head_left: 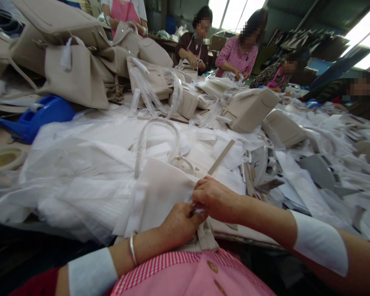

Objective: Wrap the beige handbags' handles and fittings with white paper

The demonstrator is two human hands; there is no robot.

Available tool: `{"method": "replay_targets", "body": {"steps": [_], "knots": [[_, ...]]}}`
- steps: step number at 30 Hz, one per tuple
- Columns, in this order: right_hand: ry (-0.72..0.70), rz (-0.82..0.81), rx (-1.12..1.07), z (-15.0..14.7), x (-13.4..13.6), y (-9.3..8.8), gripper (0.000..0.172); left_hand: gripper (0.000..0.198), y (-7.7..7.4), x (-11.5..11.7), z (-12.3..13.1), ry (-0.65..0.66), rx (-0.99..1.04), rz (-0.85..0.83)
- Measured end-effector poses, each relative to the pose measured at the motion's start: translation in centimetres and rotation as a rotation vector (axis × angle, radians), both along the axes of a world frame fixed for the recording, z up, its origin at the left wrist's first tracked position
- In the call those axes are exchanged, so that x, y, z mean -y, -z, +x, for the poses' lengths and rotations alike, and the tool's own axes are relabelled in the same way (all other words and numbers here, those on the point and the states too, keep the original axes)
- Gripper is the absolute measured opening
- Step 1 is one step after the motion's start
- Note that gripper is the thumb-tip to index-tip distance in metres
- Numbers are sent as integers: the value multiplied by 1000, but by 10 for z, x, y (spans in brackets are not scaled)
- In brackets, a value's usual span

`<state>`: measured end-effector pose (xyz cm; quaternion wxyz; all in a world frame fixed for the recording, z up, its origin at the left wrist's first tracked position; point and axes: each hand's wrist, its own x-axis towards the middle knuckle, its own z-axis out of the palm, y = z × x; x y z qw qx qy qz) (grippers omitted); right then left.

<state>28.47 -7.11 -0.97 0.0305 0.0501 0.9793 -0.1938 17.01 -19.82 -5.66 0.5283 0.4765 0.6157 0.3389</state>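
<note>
My left hand [180, 224] is closed in front of my apron, its thumb and fingers pinched on something small that I cannot make out. Touching it from the right, my right hand [216, 199] has its fingers bent together over the same spot. Behind both hands a white sheet [165, 189] covers part of a beige bag, whose strap end [207, 236] hangs below my fingers against the apron. A clear-wrapped handle [157, 123] arches up behind the sheet.
A blue tape dispenser [46, 117] and a tape roll [4, 160] lie at the left. Beige bags [74, 74] are piled behind. Grey tape dispensers [260, 164] and white wrapping [302, 185] lie right. Several people work across the table.
</note>
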Motion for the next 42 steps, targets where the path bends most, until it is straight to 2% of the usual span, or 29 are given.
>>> {"method": "replay_targets", "body": {"steps": [3, 7, 11, 15, 20, 25, 30, 33, 36, 39, 42], "knots": [[-46, -35, -18, 2, -4, -2, 11, 32, -3, 0, -2, 6, 32, -9], [-86, -59, 20, 3, -11, -13, 14, 32, -6, 0, -3, 22, 55, 26], [-91, 77, 112, -2, -8, -25, 10, 34, -5, 0, -4, 28, 46, 38], [-172, 168, 196, -7, 2, -27, 12, 41, 1, 0, -2, 22, 38, 9], [-229, 259, 62, 0, 15, -20, 13, 41, 6, 1, 0, 14, 53, -44], [-166, 229, 7, 13, 18, -16, 11, 37, 5, 1, -1, 10, 56, 11], [-135, 322, 11, 30, 24, -14, 13, 38, 9, 1, -1, 11, 113, -88], [-154, 425, -107, 43, 28, -2, 12, 36, 9, 0, -1, 14, 142, -115], [-169, 481, -250, 52, 31, 12, 19, 24, 6, 0, -3, 25, 165, -139], [-160, 517, -368, 54, 33, 17, 21, 13, 2, 1, -7, 56, 227, -129], [-148, 527, -432, 56, 32, 18, 20, 18, 0, 2, -10, 59, 266, -123]]}}
